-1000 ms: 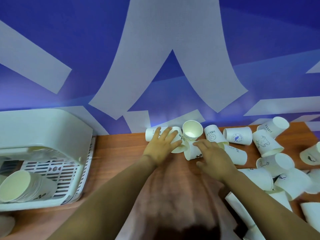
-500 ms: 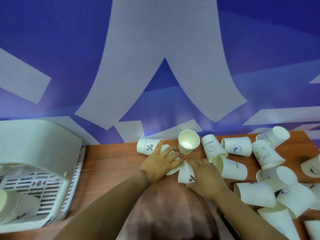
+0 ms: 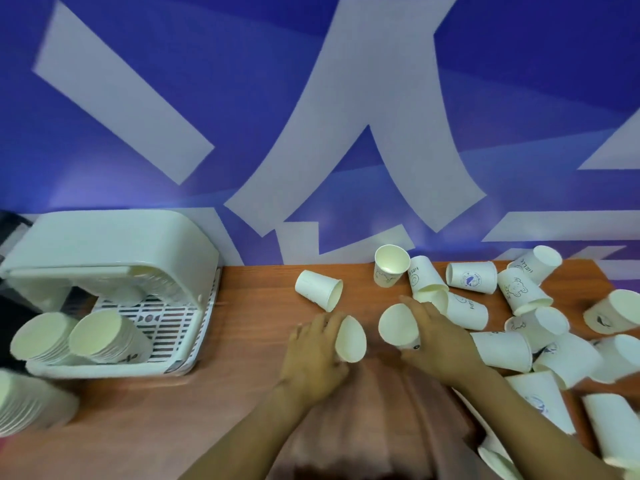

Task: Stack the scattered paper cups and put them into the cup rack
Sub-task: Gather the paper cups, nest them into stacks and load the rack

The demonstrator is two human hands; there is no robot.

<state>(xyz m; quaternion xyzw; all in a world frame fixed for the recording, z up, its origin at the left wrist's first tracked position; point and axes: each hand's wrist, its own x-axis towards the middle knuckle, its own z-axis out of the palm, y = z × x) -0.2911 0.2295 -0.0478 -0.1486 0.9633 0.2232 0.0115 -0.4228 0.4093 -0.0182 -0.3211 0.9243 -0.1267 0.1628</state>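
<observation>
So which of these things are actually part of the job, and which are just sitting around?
Part of the job:
- cup in left hand
- cup in right hand
- scattered cups
- cup rack
- stacked cups in the rack

Just there:
- wooden table
- blue-and-white wall

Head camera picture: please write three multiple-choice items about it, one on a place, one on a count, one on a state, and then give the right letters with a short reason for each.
1. Where does the cup rack stand?
A. at the table's left
B. at the table's right
C. on the floor

2. How many cup stacks lie inside the rack?
A. none
B. two
C. five

3. What is the state of the hands?
A. both lie flat and hold nothing
B. only one holds a cup
C. each holds one paper cup

Key: 1 A, the rack sits on the wooden table left of the hands. 2 B, two stacks lie side by side in it. 3 C, the left hand holds a cup and the right hand holds another cup.
</observation>
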